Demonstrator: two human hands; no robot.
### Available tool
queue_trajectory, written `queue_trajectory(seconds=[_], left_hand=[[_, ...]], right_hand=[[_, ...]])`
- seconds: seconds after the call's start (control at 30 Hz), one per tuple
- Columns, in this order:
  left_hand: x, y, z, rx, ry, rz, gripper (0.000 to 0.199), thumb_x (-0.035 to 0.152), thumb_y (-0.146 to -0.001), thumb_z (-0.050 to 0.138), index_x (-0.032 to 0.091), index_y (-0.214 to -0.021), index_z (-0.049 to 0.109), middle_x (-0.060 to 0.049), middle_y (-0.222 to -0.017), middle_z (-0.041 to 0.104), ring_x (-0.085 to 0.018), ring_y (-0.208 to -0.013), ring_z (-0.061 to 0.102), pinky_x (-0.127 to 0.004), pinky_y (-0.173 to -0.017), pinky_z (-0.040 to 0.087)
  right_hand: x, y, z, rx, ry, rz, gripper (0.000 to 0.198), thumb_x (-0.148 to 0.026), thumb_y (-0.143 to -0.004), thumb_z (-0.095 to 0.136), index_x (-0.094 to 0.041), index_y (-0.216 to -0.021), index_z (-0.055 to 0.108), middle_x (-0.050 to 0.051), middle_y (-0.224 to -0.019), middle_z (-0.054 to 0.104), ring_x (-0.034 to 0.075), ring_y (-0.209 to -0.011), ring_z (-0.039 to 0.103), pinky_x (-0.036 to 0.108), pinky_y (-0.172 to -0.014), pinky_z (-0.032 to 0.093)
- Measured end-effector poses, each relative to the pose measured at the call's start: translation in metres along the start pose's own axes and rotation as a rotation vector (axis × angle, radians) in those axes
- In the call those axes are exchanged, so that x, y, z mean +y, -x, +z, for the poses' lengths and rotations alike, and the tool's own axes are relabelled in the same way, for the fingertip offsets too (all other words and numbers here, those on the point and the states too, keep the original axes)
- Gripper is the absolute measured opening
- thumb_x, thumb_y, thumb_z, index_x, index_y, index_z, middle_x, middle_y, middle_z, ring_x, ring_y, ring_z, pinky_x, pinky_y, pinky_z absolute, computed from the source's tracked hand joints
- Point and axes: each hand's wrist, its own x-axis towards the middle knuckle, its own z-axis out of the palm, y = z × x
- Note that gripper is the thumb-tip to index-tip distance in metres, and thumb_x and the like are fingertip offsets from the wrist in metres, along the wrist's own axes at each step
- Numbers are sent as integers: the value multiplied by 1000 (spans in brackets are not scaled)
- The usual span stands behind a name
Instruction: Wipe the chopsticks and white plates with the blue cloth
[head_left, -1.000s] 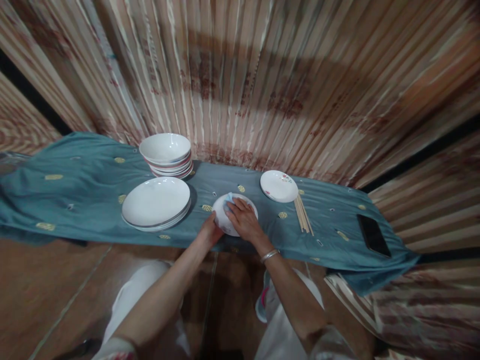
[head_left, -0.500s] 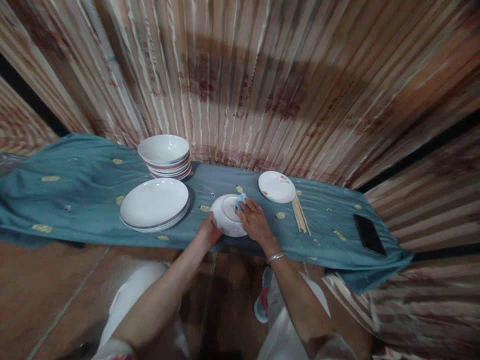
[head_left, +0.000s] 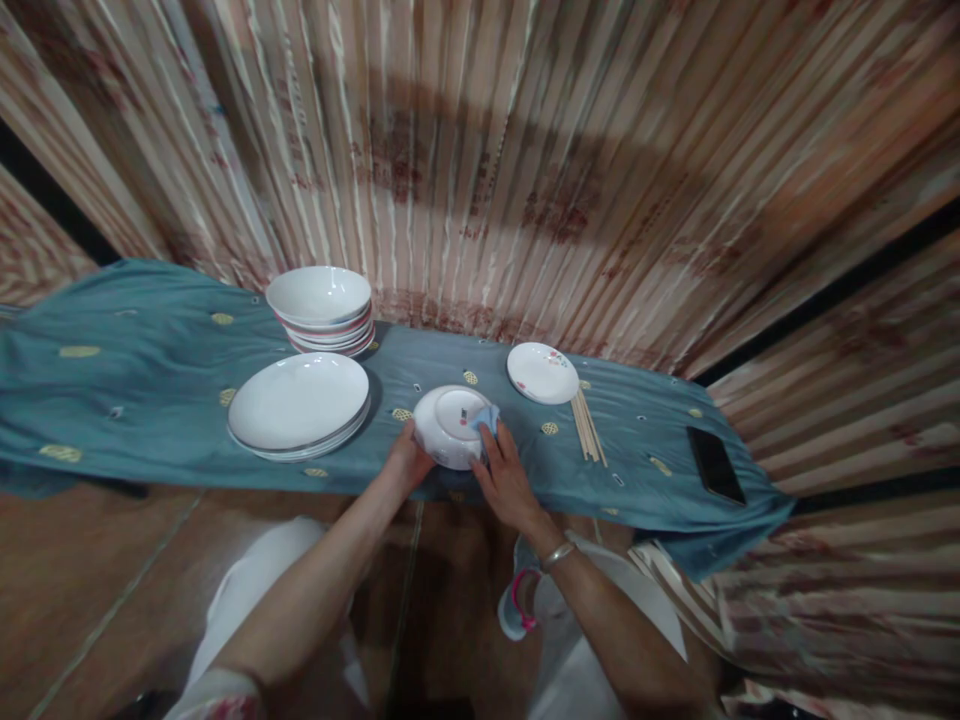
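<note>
A white bowl [head_left: 442,430] is held bottom side up over the cloth-covered table, its round foot ring and a small mark facing me. My left hand [head_left: 409,458] grips the bowl's left edge. My right hand [head_left: 506,475] presses a light blue cloth [head_left: 486,416] against the bowl's right side, its fingers over the cloth. Left of the bowl lies a stack of large white oval plates [head_left: 300,405]. Behind that stands a stack of white bowls [head_left: 320,297], some with red rims.
Small floral plates [head_left: 543,373] sit to the right, with several wooden chopsticks [head_left: 589,428] beside them. A black phone [head_left: 715,465] lies near the right end of the teal tablecloth [head_left: 172,400]. A pleated patterned curtain [head_left: 450,180] hangs right behind the table.
My right hand has slid with the blue cloth from the bowl's foot toward its right edge, uncovering the mark on the base. My left hand still grips the bowl; the view has shifted slightly.
</note>
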Motion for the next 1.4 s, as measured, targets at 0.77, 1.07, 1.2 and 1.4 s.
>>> queue_trajectory(seconds=[0.77, 1.07, 1.2, 1.4], left_hand=[[1, 8, 7, -12, 108, -3, 47, 36, -97, 29, 6, -113, 61, -14, -95, 72, -22, -92, 67, -32, -88, 51], [4, 11, 9, 5, 188, -15, 46, 36, -97, 27, 11, -123, 55, -11, -104, 70, -19, -106, 63, -28, -98, 44], [4, 9, 6, -105, 221, -71, 51, 42, -97, 24, 15, -131, 50, -12, -117, 66, -20, -111, 60, -33, -99, 44], [3, 1, -1, -158, 229, -65, 52, 41, -98, 22, 15, -138, 43, -11, -126, 62, -20, -118, 56, -35, -102, 41]], right_hand=[[-50, -21, 1, -212, 221, -345, 51, -17, -88, 44, -19, -139, 43, 10, -153, 30, 30, -143, 17, 54, -106, 34], [-63, -72, 7, -272, 173, -394, 41, -16, -90, 41, -18, -129, 53, 8, -148, 39, 27, -139, 24, 50, -109, 30], [-67, -93, 15, -259, 191, -351, 33, -22, -95, 39, -19, -121, 58, 9, -141, 47, 26, -136, 30, 48, -107, 32], [-69, -120, 17, -268, 231, -322, 28, -28, -96, 39, -21, -107, 64, 9, -133, 54, 24, -125, 41, 44, -101, 35]])
